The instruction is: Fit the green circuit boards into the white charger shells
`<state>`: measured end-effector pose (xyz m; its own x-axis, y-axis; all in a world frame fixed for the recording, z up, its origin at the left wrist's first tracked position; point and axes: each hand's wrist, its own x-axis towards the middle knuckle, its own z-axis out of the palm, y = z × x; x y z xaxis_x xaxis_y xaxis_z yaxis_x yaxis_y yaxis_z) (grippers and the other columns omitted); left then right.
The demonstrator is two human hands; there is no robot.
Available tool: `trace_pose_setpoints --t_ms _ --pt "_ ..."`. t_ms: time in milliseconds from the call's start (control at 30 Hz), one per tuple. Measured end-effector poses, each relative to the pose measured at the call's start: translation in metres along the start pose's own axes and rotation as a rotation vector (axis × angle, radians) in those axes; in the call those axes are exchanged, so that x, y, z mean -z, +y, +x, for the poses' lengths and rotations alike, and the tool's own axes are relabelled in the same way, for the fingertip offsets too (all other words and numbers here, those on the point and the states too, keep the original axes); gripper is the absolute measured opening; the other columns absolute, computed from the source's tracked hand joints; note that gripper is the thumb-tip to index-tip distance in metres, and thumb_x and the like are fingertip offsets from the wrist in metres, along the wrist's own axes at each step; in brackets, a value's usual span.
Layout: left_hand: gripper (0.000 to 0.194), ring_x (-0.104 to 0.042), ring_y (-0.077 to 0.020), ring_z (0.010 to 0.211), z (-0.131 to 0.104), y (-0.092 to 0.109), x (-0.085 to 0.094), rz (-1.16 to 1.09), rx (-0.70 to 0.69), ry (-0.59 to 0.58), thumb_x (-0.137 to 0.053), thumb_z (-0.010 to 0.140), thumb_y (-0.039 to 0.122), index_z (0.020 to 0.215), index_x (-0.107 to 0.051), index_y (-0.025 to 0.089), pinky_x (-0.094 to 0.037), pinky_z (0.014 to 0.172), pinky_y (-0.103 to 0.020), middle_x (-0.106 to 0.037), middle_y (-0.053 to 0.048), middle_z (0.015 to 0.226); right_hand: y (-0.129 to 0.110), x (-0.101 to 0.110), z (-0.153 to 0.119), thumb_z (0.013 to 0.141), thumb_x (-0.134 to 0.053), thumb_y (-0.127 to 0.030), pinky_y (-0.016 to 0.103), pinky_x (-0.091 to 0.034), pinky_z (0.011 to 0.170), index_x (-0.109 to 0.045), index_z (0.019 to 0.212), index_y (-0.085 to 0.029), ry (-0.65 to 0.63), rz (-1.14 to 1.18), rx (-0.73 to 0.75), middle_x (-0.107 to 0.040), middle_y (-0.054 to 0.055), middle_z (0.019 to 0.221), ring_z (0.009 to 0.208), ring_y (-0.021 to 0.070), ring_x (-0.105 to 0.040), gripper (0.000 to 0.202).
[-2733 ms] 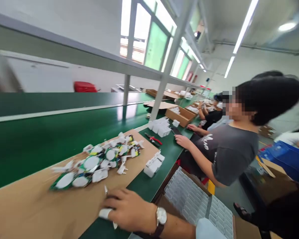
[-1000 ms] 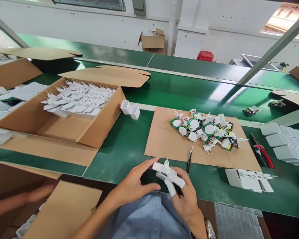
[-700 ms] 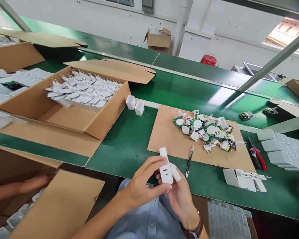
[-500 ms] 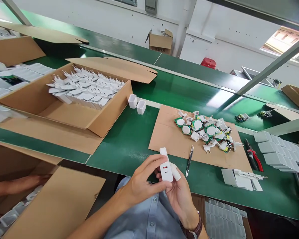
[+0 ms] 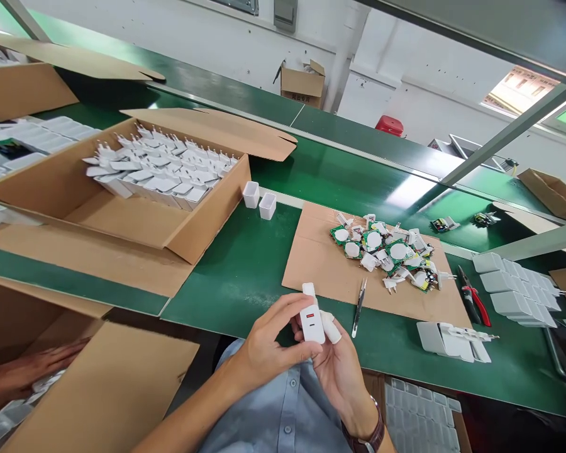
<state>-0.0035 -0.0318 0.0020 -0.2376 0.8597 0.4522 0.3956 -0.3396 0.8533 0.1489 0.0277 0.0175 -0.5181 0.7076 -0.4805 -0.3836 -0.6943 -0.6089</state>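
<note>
Between both hands is a white USB charger (image 5: 312, 324), its face with a red USB port and a smaller slot turned up towards me. My left hand (image 5: 273, 340) pinches it between thumb and fingers from the left side. From the right, my right hand (image 5: 337, 358) grips it too, with a white cover on one finger; some of its fingers are hidden behind the charger. Tweezers (image 5: 359, 308) lie just right of the hands. Beyond them, a cardboard sheet (image 5: 306, 264) carries a pile of green circuit boards (image 5: 399, 250) with white plug parts.
An open carton (image 5: 217, 217) of white chargers stands left, with two white cups (image 5: 267, 206) beside it. Red-handled pliers (image 5: 474, 297), charger groups (image 5: 514, 286) and more chargers (image 5: 453, 343) lie right. A co-worker's hand (image 5: 42, 365) is at lower left.
My hands keep the charger in nearly the same place. The view has shifted slightly. The co-worker's hand at lower left has moved, and the one at the right edge is out of view.
</note>
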Motion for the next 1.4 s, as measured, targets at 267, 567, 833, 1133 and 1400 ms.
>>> trace_pose_setpoints --t_ms 267,567,833,1133,1400 --pt "0.059 -0.072 -0.0275 0.124 0.001 -0.003 0.007 -0.028 0.038 -0.023 -0.083 0.096 0.041 0.15 -0.061 0.032 -0.065 0.102 -0.038 -0.07 -0.011 0.138 0.003 0.012 0.007 0.091 -0.085 -0.05 0.035 -0.069 0.077 -0.079 0.108 -0.025 0.003 -0.261 0.222 -0.083 0.005 0.104 0.087 0.0214 -0.079 0.03" --pt "0.054 -0.073 -0.0211 0.112 0.003 -0.016 0.027 -0.033 0.163 0.068 -0.078 0.101 0.037 0.152 -0.061 0.034 -0.064 0.098 -0.032 -0.07 -0.009 0.14 -0.001 0.032 0.018 0.099 -0.057 -0.001 0.042 -0.068 0.092 -0.065 0.142 -0.021 -0.189 -1.444 1.244 -0.071 0.019 0.129 0.119 0.0268 -0.072 0.048" --pt "0.021 -0.076 -0.0181 0.105 0.016 -0.001 0.036 0.105 0.018 0.041 -0.073 0.099 0.013 0.115 -0.079 0.025 -0.064 0.096 -0.027 -0.077 -0.005 0.109 -0.003 0.033 0.023 0.098 -0.058 -0.001 0.042 -0.068 0.094 -0.062 0.144 -0.021 -0.238 -1.471 1.223 -0.07 0.018 0.131 0.121 0.0268 -0.071 0.05" --pt "0.012 -0.078 -0.018 0.101 0.023 0.012 0.023 0.124 0.041 -0.096 -0.069 0.101 0.013 0.096 -0.075 0.022 -0.065 0.087 -0.025 -0.079 -0.007 0.118 0.001 0.042 0.024 0.099 -0.057 -0.005 0.046 -0.069 0.092 -0.056 0.15 -0.029 -0.231 -1.376 1.173 -0.072 0.016 0.134 0.121 0.0277 -0.073 0.057" --pt "0.017 -0.059 -0.0097 0.066 0.028 0.006 0.0 0.286 0.032 0.085 -0.074 0.097 0.015 0.113 -0.071 0.023 -0.057 0.064 -0.021 -0.067 0.001 0.093 0.003 0.042 0.023 0.101 -0.061 -0.01 0.043 -0.068 0.089 -0.044 0.157 -0.029 -0.194 -1.251 1.006 -0.074 0.013 0.128 0.11 0.0267 -0.077 0.061"
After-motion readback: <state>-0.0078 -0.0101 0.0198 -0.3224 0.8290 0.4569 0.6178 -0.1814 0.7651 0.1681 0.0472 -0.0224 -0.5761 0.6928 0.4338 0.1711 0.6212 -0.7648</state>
